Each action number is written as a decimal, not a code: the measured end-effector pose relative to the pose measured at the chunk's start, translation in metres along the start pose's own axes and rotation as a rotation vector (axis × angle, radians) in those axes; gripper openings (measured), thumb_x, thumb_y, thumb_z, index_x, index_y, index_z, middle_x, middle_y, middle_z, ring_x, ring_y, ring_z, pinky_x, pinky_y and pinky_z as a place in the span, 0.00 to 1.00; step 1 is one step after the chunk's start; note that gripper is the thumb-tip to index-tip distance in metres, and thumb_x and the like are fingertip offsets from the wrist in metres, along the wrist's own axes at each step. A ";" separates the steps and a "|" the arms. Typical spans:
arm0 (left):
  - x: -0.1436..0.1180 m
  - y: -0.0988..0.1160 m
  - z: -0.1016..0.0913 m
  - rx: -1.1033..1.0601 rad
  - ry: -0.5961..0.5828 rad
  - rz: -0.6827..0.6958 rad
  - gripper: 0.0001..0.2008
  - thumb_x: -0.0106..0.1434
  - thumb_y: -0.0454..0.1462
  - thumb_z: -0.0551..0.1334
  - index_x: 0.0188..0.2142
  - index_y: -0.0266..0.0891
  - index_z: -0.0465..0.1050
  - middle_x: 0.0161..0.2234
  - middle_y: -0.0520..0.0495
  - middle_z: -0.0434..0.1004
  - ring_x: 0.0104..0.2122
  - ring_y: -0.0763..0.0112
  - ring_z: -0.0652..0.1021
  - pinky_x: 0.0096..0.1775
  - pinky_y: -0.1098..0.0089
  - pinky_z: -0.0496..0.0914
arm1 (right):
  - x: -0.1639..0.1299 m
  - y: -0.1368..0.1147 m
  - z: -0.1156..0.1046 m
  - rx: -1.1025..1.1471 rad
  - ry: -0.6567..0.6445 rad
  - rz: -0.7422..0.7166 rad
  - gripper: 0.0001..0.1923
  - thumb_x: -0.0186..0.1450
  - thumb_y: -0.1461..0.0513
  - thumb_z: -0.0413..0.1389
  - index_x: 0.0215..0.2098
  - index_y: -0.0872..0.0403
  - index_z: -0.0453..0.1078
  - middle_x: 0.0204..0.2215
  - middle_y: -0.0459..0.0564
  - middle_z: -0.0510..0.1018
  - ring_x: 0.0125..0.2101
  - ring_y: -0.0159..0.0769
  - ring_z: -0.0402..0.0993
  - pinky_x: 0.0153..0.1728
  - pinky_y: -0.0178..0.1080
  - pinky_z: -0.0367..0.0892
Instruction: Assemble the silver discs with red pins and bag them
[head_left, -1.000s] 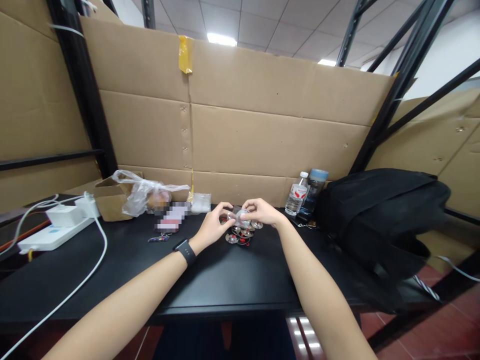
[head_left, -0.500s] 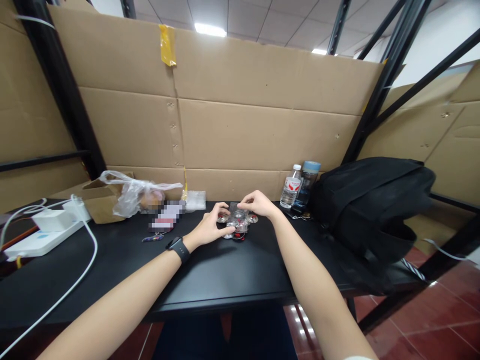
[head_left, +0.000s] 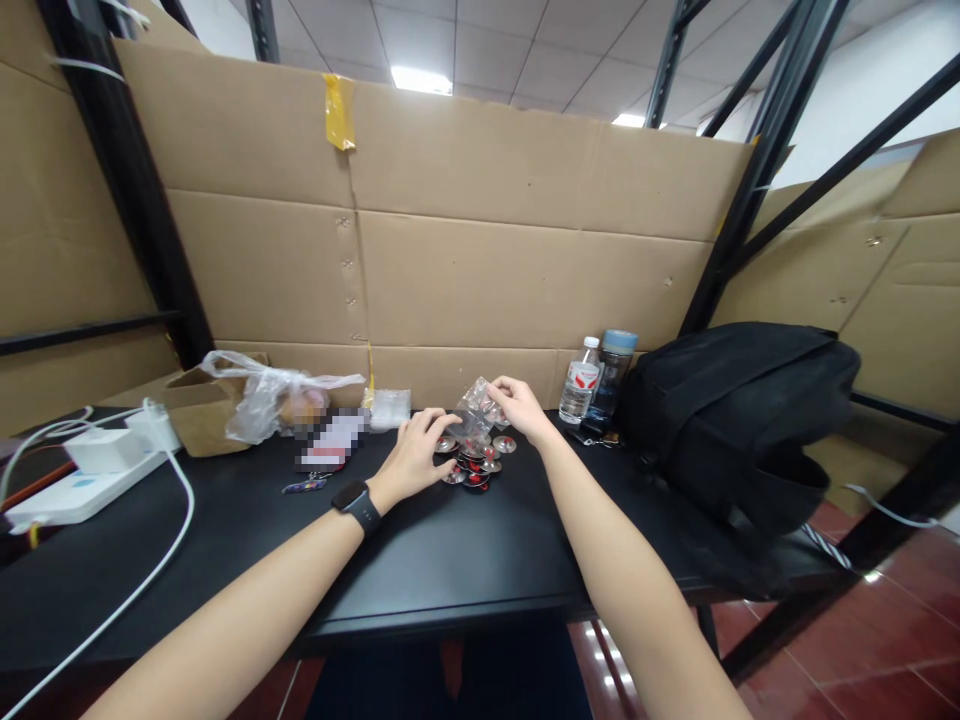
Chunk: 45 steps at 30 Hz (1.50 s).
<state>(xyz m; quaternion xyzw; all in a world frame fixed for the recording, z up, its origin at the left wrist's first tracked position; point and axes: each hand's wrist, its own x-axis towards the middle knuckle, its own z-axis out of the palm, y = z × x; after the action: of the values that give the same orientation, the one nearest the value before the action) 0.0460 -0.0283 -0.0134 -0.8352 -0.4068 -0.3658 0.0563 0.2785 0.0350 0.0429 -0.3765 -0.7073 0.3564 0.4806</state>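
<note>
Several small round metal badges [head_left: 475,458] with red and black faces lie in a loose pile on the black table [head_left: 450,560]. My left hand [head_left: 415,455], with a black watch on its wrist, rests palm down at the pile's left edge, fingertips touching a badge. My right hand [head_left: 516,405] hovers just above the pile and pinches a small clear plastic bag [head_left: 477,403], which is lifted off the table.
A water bottle [head_left: 580,391] and a blue-lidded bottle [head_left: 613,372] stand behind the pile, beside a black backpack [head_left: 742,420]. At left sit a plastic bag [head_left: 279,397], a cardboard box [head_left: 201,410], a white power strip [head_left: 75,488] and cable. Cardboard walls close the back.
My right hand has lifted the clear bag up from the pile. My left hand has stayed low on the badges. The camera view shifted slightly.
</note>
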 end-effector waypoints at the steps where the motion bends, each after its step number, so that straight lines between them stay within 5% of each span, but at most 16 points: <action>1: 0.001 0.001 -0.001 0.056 0.026 0.013 0.28 0.61 0.38 0.66 0.60 0.47 0.65 0.59 0.40 0.68 0.60 0.52 0.67 0.57 0.55 0.61 | 0.000 0.000 0.003 0.027 -0.012 0.028 0.20 0.64 0.45 0.58 0.34 0.54 0.67 0.27 0.47 0.80 0.21 0.31 0.75 0.20 0.31 0.63; 9: 0.003 -0.004 -0.003 0.153 -0.017 0.186 0.17 0.74 0.37 0.50 0.55 0.48 0.73 0.55 0.44 0.77 0.53 0.59 0.75 0.54 0.57 0.59 | -0.005 -0.001 0.022 0.130 -0.107 0.096 0.22 0.61 0.45 0.62 0.36 0.54 0.69 0.27 0.49 0.81 0.23 0.32 0.76 0.23 0.32 0.67; 15: 0.008 -0.022 -0.010 0.232 -0.035 0.061 0.18 0.73 0.36 0.50 0.54 0.48 0.76 0.54 0.42 0.78 0.52 0.58 0.75 0.54 0.55 0.59 | -0.006 -0.007 0.017 0.115 -0.169 0.024 0.21 0.64 0.49 0.61 0.49 0.54 0.71 0.44 0.57 0.83 0.39 0.38 0.82 0.35 0.35 0.72; 21: 0.003 -0.068 -0.021 0.421 -0.064 -0.231 0.20 0.72 0.34 0.48 0.48 0.44 0.79 0.53 0.40 0.79 0.52 0.52 0.74 0.54 0.49 0.57 | 0.005 0.033 -0.017 -0.573 0.023 -0.034 0.10 0.67 0.64 0.55 0.45 0.55 0.76 0.46 0.54 0.83 0.48 0.39 0.78 0.54 0.41 0.68; 26: -0.003 -0.089 -0.010 0.415 -0.266 -0.340 0.18 0.72 0.41 0.50 0.45 0.42 0.79 0.48 0.36 0.82 0.50 0.49 0.76 0.53 0.48 0.58 | 0.001 0.070 -0.034 -0.953 -0.128 0.148 0.28 0.60 0.72 0.55 0.57 0.49 0.73 0.60 0.51 0.74 0.61 0.45 0.67 0.61 0.48 0.59; 31: -0.005 -0.088 -0.003 0.375 -0.280 -0.339 0.19 0.69 0.46 0.54 0.54 0.43 0.75 0.54 0.36 0.78 0.54 0.46 0.74 0.54 0.48 0.59 | 0.001 0.081 -0.035 -1.058 -0.206 0.187 0.35 0.61 0.72 0.51 0.63 0.40 0.66 0.65 0.47 0.68 0.64 0.49 0.61 0.59 0.55 0.59; 39: -0.001 -0.068 -0.012 0.408 -0.110 -0.223 0.17 0.70 0.42 0.53 0.53 0.45 0.74 0.54 0.39 0.76 0.54 0.51 0.72 0.56 0.49 0.58 | 0.008 0.090 -0.034 -1.131 -0.162 0.195 0.21 0.70 0.59 0.53 0.60 0.45 0.70 0.59 0.57 0.69 0.59 0.52 0.61 0.55 0.54 0.58; 45: 0.004 -0.044 -0.016 0.328 -0.034 -0.109 0.15 0.70 0.39 0.53 0.51 0.44 0.74 0.54 0.40 0.76 0.55 0.52 0.72 0.55 0.51 0.58 | 0.006 0.084 -0.027 -1.152 -0.113 0.151 0.19 0.74 0.63 0.44 0.55 0.52 0.72 0.55 0.61 0.75 0.57 0.49 0.65 0.55 0.52 0.56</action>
<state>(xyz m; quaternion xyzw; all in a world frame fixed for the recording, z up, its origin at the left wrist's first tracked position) 0.0065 -0.0027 -0.0087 -0.7975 -0.5067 -0.2831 0.1649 0.3183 0.0832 -0.0198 -0.6071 -0.7827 -0.0330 0.1332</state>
